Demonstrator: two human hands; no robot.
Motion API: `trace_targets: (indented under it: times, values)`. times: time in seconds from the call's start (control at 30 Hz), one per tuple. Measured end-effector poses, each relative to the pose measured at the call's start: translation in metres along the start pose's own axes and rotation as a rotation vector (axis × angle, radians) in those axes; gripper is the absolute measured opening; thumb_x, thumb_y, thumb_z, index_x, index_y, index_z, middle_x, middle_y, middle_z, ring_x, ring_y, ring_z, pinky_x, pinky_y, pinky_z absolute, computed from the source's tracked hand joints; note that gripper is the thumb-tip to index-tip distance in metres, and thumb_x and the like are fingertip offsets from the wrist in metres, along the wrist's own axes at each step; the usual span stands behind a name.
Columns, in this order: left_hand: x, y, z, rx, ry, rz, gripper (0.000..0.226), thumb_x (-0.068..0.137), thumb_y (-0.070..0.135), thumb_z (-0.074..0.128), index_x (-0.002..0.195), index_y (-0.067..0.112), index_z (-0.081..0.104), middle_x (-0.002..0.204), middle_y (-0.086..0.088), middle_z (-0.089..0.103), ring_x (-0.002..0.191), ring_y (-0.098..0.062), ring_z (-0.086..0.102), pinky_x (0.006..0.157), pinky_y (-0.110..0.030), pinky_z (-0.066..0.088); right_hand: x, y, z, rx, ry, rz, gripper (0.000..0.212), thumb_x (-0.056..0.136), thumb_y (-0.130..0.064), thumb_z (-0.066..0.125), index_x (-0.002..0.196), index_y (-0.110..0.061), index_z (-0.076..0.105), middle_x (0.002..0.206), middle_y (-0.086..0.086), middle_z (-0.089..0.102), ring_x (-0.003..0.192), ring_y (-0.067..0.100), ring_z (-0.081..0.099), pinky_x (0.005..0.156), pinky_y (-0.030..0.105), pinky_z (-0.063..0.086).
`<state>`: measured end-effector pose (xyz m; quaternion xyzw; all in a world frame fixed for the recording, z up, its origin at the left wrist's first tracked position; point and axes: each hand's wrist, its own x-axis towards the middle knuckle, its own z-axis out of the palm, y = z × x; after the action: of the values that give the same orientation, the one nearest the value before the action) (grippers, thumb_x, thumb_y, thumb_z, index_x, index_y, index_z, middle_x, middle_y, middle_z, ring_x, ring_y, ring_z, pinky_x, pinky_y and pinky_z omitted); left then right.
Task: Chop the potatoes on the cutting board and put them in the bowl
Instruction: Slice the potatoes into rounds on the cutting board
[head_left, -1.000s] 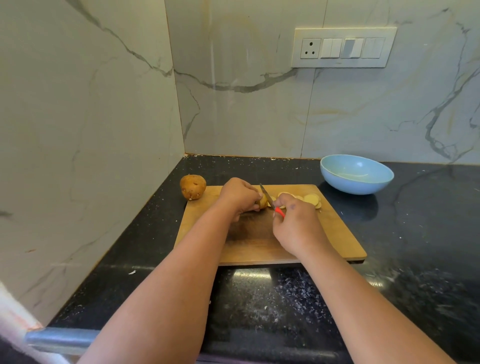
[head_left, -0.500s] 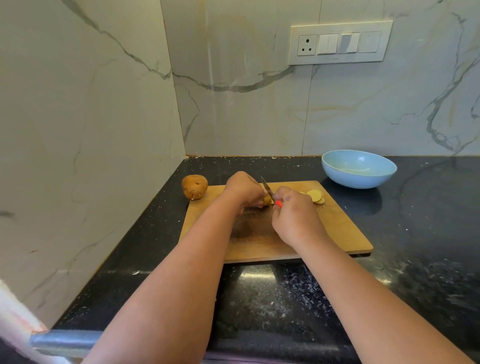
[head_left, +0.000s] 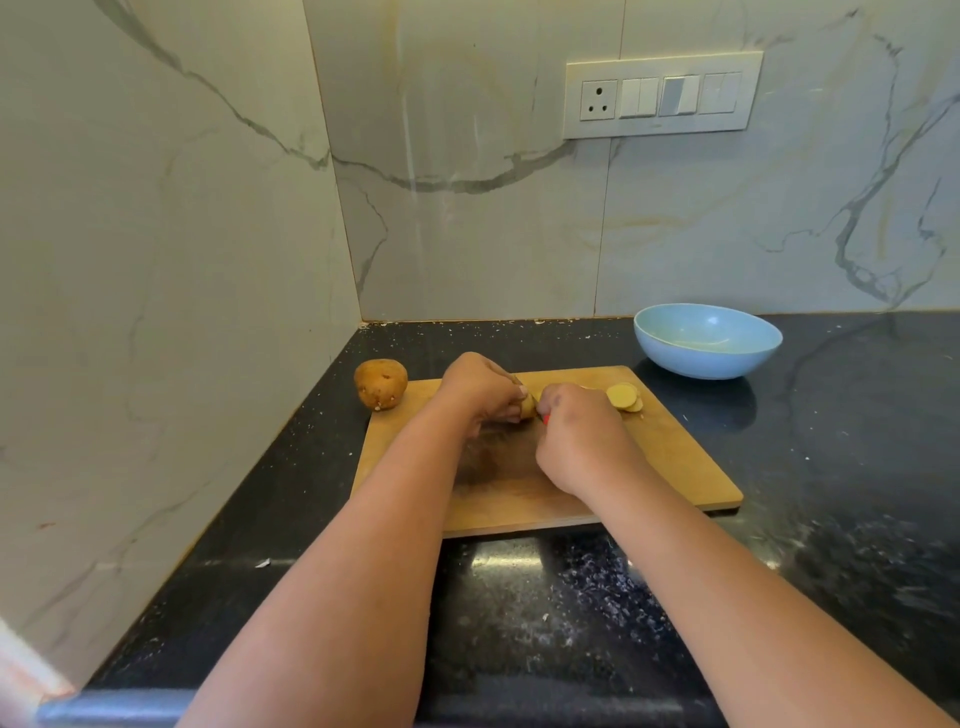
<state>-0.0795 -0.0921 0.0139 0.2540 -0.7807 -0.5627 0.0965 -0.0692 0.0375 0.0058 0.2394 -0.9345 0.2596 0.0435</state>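
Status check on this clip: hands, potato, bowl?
Left hand holds the half-cut potato; right hand grips the knife. Slices on board. Bowl empty, nothing blocking.

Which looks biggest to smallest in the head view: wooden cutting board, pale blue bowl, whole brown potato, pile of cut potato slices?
1. Wooden cutting board
2. Pale blue bowl
3. Whole brown potato
4. Pile of cut potato slices, partly hidden by the right hand, so its full extent is unsure.

My right hand (head_left: 574, 436) covers the knife; only a red sliver of its handle (head_left: 546, 419) peeks out, the blade hidden. My left hand (head_left: 480, 389) buries most of the potato piece (head_left: 528, 406), and the slices (head_left: 626, 397) blur together, uncountable.
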Motion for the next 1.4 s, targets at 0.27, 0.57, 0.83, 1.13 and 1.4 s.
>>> trace_targets:
  times: [0.27, 0.57, 0.83, 1.13, 1.4]
  values:
    - [0.002, -0.002, -0.001, 0.007, -0.002, -0.003, 0.018, 0.09, 0.005, 0.067, 0.107, 0.001, 0.069, 0.088, -0.012, 0.069, 0.082, -0.02, 0.072, 0.083, -0.035, 0.06, 0.006, -0.006, -0.006, -0.031, -0.102, 0.033, 0.029, 0.089, -0.007, 0.061, 0.116, -0.017, 0.061, 0.106, 0.004, 0.063, 0.091, 0.022, 0.061, 0.074, 0.028, 0.051]
    - [0.003, 0.0, -0.01, -0.079, -0.092, -0.084, 0.026, 0.089, 0.004, 0.068, 0.114, -0.002, 0.066, 0.106, -0.018, 0.067, 0.089, -0.024, 0.072, 0.079, -0.029, 0.06, -0.003, 0.07, -0.066, 0.548, -0.273, 0.177, 0.01, 0.088, -0.011, 0.068, 0.096, -0.017, 0.07, 0.054, 0.003, 0.054, 0.036, 0.008, 0.034, 0.034, 0.016, 0.026]
    - [-0.001, 0.002, -0.011, -0.049, -0.125, -0.099, 0.024, 0.094, -0.001, 0.059, 0.117, -0.004, 0.063, 0.1, -0.018, 0.067, 0.079, -0.02, 0.071, 0.076, -0.027, 0.06, 0.006, 0.05, -0.034, 0.368, 0.128, -0.013, 0.005, 0.091, -0.026, 0.064, 0.09, -0.031, 0.065, 0.072, -0.007, 0.066, 0.062, 0.008, 0.064, 0.057, 0.024, 0.042]
    - [-0.006, 0.005, -0.009, -0.001, -0.1, -0.077, 0.014, 0.093, -0.006, 0.056, 0.104, -0.003, 0.064, 0.091, -0.017, 0.067, 0.074, -0.019, 0.07, 0.081, -0.031, 0.059, -0.002, 0.033, -0.014, 0.234, 0.109, -0.092, 0.008, 0.093, -0.022, 0.058, 0.098, -0.028, 0.061, 0.072, -0.006, 0.056, 0.055, 0.008, 0.052, 0.044, 0.015, 0.034]
    - [-0.005, 0.005, -0.006, -0.006, -0.076, -0.07, 0.027, 0.091, -0.008, 0.056, 0.118, -0.006, 0.062, 0.089, -0.016, 0.067, 0.071, -0.019, 0.07, 0.082, -0.031, 0.06, -0.009, 0.023, -0.011, 0.194, 0.07, -0.143, 0.011, 0.096, -0.018, 0.055, 0.105, -0.022, 0.058, 0.068, -0.008, 0.048, 0.053, 0.005, 0.043, 0.043, 0.008, 0.034]
